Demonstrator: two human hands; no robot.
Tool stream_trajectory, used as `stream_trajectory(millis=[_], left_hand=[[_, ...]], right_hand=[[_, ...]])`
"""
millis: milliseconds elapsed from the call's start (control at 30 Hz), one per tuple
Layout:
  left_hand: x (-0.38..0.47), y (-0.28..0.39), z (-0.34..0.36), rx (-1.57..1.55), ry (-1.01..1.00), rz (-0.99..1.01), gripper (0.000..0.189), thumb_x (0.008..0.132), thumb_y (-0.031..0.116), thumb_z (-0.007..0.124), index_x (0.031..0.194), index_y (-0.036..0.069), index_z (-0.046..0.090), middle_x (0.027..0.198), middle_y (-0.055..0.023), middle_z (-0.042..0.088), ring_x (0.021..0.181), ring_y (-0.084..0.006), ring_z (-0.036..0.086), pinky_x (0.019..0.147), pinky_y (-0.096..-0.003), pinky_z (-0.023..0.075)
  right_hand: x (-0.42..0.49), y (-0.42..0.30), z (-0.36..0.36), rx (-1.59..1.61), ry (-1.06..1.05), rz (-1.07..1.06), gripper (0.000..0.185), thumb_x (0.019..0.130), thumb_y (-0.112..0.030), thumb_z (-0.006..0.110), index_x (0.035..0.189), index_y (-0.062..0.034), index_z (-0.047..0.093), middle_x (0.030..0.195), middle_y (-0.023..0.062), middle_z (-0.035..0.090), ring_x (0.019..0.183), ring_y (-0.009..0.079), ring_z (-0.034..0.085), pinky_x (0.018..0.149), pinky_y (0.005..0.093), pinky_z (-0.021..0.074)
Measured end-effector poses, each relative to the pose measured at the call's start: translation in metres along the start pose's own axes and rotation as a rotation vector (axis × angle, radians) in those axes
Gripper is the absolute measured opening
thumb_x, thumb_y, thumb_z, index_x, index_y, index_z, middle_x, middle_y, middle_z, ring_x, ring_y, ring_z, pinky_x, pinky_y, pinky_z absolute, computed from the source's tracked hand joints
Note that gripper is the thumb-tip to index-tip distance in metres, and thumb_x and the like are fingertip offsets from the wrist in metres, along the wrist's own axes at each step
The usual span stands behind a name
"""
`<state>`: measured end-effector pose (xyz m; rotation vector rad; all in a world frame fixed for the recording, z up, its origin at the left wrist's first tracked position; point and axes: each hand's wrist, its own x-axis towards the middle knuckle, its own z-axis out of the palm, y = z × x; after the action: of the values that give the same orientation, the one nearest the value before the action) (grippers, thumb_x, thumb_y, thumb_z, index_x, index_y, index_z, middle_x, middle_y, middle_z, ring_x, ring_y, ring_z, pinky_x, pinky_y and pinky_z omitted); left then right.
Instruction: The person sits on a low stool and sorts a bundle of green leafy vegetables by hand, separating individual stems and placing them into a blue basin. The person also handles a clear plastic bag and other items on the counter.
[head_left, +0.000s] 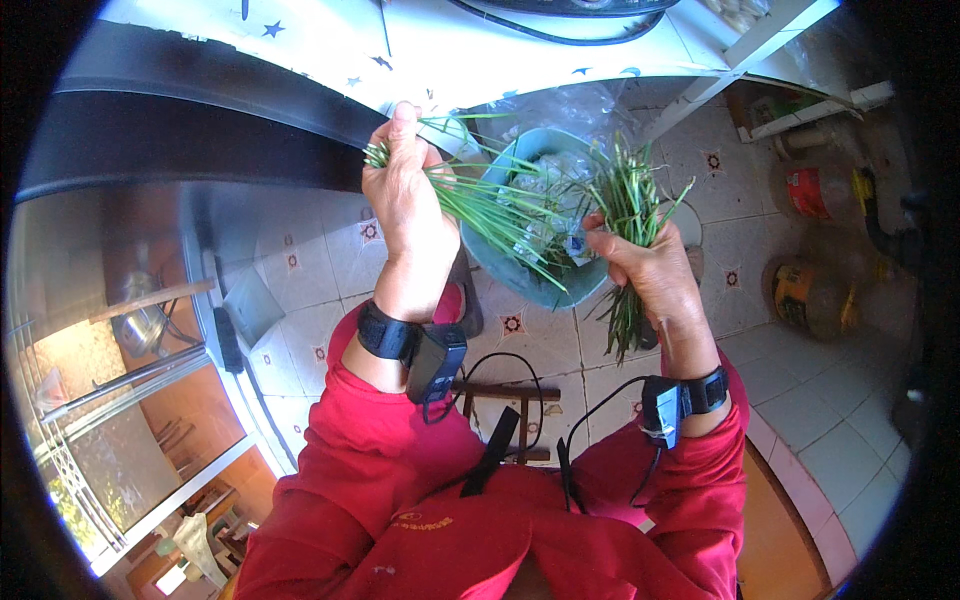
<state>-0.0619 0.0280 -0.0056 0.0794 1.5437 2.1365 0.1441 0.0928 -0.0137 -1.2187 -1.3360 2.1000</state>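
Observation:
My left hand (409, 184) is closed around a bunch of thin green stalks (499, 210), which look like garlic chives. Their pale cut ends poke out beside the thumb, and the long leaves fan out over the bin to the right. In my right hand (649, 266) is a darker, rougher bundle of green stalks (630, 187), with limp tips hanging below the fist. Between and beneath both hands stands a pale blue plastic bin (495, 274). Inside it lie crumpled clear plastic (551, 172) and scraps of greens, partly hidden by the stalks.
A white tabletop with star prints (322, 45) runs across the front. Large plastic bottles (810, 296) lie at the right, near a tiled ledge (817, 405). A dustpan (253, 304) and brush (226, 341) are at left. Wristbands with cables (435, 364) cross my forearms.

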Motion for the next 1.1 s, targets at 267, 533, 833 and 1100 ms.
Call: stream_trajectory(millis=[267,533,833,1100], left_hand=[[0.007,0.009,-0.003,0.002,0.032,0.019,0.023,0.088,0.032,0.064,0.087,0.01,0.059,0.059,0.0053,0.041,0.049,-0.0041,0.039,0.043,-0.0203,0.0303],[0.005,0.007,0.0,0.001,0.038,0.007,0.022,0.089,0.033,0.063,0.085,0.012,0.059,0.06,0.0067,0.039,0.05,-0.0036,0.038,0.044,-0.0202,0.0295],[0.003,0.007,0.001,0.002,0.039,0.032,0.021,0.088,0.031,0.065,0.085,0.011,0.061,0.06,0.0073,0.039,0.052,-0.0035,0.036,0.046,-0.0198,0.0295],[-0.003,0.012,0.006,0.039,-0.155,-0.111,0.022,0.091,0.026,0.056,0.074,0.013,0.052,0.062,0.0075,0.036,0.055,-0.004,0.036,0.05,-0.0198,0.0304]], right_hand=[[-0.005,-0.003,-0.008,-0.062,-0.172,0.137,0.027,0.072,-0.016,0.079,0.09,-0.0053,0.062,0.071,-0.0003,0.062,0.051,0.0027,0.049,0.043,0.0163,0.0358],[-0.004,0.008,0.007,-0.048,-0.282,0.098,0.028,0.073,-0.011,0.078,0.094,-0.0092,0.061,0.077,-0.0043,0.064,0.056,0.0005,0.049,0.043,0.017,0.036],[-0.003,0.006,0.004,0.058,0.04,-0.001,0.017,0.076,-0.009,0.073,0.088,-0.0078,0.062,0.072,-0.0037,0.059,0.049,0.0036,0.045,0.043,0.0194,0.0348],[-0.002,-0.006,-0.008,0.235,-0.048,0.055,0.021,0.077,-0.018,0.075,0.086,-0.0037,0.062,0.072,0.0038,0.063,0.046,0.0063,0.045,0.043,0.0197,0.036]])
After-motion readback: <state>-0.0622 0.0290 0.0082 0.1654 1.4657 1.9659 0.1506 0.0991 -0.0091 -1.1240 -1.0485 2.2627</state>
